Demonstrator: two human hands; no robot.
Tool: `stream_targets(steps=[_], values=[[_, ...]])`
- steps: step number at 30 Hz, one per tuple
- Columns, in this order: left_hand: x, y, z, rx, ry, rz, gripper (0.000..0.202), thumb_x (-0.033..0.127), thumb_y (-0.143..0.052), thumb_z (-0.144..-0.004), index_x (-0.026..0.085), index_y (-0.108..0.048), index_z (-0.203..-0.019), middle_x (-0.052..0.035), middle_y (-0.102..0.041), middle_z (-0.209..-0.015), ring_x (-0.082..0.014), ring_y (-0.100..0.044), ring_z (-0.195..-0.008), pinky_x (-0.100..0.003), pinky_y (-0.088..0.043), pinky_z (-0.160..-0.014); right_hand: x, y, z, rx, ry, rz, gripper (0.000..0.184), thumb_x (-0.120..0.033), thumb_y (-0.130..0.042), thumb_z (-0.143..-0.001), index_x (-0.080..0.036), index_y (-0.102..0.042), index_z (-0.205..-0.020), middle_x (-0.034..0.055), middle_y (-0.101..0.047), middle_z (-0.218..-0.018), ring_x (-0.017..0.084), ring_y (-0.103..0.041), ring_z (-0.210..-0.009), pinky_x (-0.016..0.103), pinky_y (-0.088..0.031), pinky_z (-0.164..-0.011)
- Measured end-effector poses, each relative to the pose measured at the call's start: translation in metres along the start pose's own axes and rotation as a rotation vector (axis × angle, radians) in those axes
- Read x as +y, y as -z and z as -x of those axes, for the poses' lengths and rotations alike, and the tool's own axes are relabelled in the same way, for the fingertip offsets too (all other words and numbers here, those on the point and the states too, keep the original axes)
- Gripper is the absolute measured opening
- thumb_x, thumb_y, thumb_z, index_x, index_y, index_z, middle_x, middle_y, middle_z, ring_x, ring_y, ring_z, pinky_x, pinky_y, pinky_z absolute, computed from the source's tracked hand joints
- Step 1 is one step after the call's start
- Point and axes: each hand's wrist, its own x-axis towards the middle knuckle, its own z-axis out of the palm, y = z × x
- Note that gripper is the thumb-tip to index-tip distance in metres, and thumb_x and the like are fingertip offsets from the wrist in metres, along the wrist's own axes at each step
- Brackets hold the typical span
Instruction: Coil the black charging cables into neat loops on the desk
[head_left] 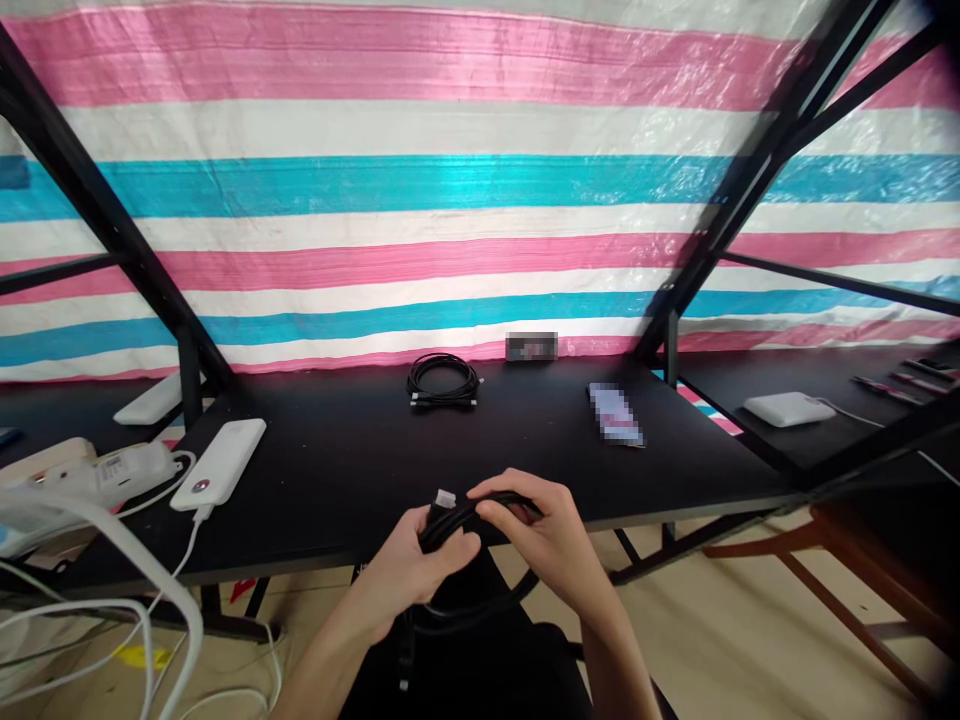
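Just in front of the table's near edge, both hands hold a thick black cable (495, 610) gathered into loops. My left hand (420, 570) is closed round the loops, and a light-coloured connector (444, 498) sticks up beside its thumb. My right hand (540, 520) pinches the upper part of the loops between thumb and fingers. Below my left hand, another end of the cable hangs down with a small bright tip (405, 684). On the table behind lies a second, thinner black cable (444, 380), coiled with its plugs showing.
The black table (337, 460) also bears a white power bank (219, 464) with a lead, a blurred-out phone-like object (616, 414) and a small blurred box (531, 346). A white power strip (112, 475) and white cables crowd the left. Black metal frame legs (142, 270) slope up both sides.
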Motion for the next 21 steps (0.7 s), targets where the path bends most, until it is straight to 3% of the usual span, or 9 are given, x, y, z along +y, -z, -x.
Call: stream_targets(steps=[3, 6, 10, 13, 17, 21], values=[[0.002, 0.001, -0.001, 0.120, -0.088, 0.010, 0.048, 0.045, -0.079, -0.055, 0.017, -0.040, -0.060, 0.0114, -0.026, -0.045, 0.0000, -0.016, -0.038, -0.020, -0.007, -0.038, 0.009, -0.002, -0.003, 0.078, -0.059, -0.088, 0.016, -0.032, -0.067, -0.075, -0.020, -0.069, -0.085, 0.0011, -0.064, -0.071, 0.011, -0.050, -0.058, 0.022, -0.038, -0.052], [0.007, 0.010, -0.008, 0.239, -0.160, 0.229, 0.045, 0.039, -0.076, -0.061, 0.018, -0.036, -0.056, 0.0130, -0.019, -0.040, -0.0003, -0.011, -0.034, -0.021, -0.004, -0.037, 0.024, -0.006, -0.008, 0.150, -0.134, -0.171, 0.023, -0.036, -0.065, -0.076, -0.018, -0.064, -0.090, -0.0019, -0.055, -0.060, 0.011, -0.049, -0.055, 0.023, -0.041, -0.054], [0.008, 0.017, -0.030, 0.407, -0.279, 0.715, 0.043, 0.027, -0.068, -0.067, 0.020, -0.029, -0.053, 0.0122, -0.016, -0.039, -0.0020, -0.008, -0.032, -0.023, -0.008, -0.034, 0.046, -0.027, -0.016, 0.024, -0.272, -0.350, 0.028, -0.046, -0.055, -0.082, -0.018, -0.054, -0.086, -0.0006, -0.057, -0.062, 0.013, -0.057, -0.059, 0.022, -0.046, -0.050], [0.003, 0.015, -0.054, 0.454, -0.247, 0.887, 0.045, 0.022, -0.062, -0.072, 0.020, -0.021, -0.051, 0.0107, -0.016, -0.039, -0.0030, -0.010, -0.031, -0.023, -0.011, -0.033, 0.061, -0.048, -0.023, -0.001, -0.364, -0.451, 0.036, -0.051, -0.052, -0.081, -0.022, -0.040, -0.100, -0.0030, -0.060, -0.065, 0.013, -0.058, -0.051, 0.020, -0.044, -0.038], [-0.003, 0.017, -0.090, 0.423, -0.234, 0.877, 0.041, 0.024, -0.060, -0.073, 0.020, -0.025, -0.051, 0.0092, -0.021, -0.040, -0.0049, -0.028, -0.034, -0.021, -0.029, -0.039, 0.084, -0.054, -0.045, -0.022, -0.502, -0.328, 0.032, -0.048, -0.046, -0.082, -0.023, -0.036, -0.101, -0.0051, -0.059, -0.062, 0.010, -0.046, -0.028, 0.018, -0.030, -0.023], [-0.002, 0.036, -0.135, 0.323, -0.154, 0.619, 0.031, 0.033, -0.058, -0.072, 0.019, -0.037, -0.053, 0.0031, -0.044, -0.051, -0.0106, -0.053, -0.059, -0.022, -0.042, -0.058, 0.104, -0.038, -0.092, 0.082, -0.431, -0.243, 0.026, -0.039, -0.044, -0.082, -0.022, -0.044, -0.101, -0.0098, -0.044, -0.046, 0.010, -0.043, -0.027, 0.019, -0.031, -0.025]])
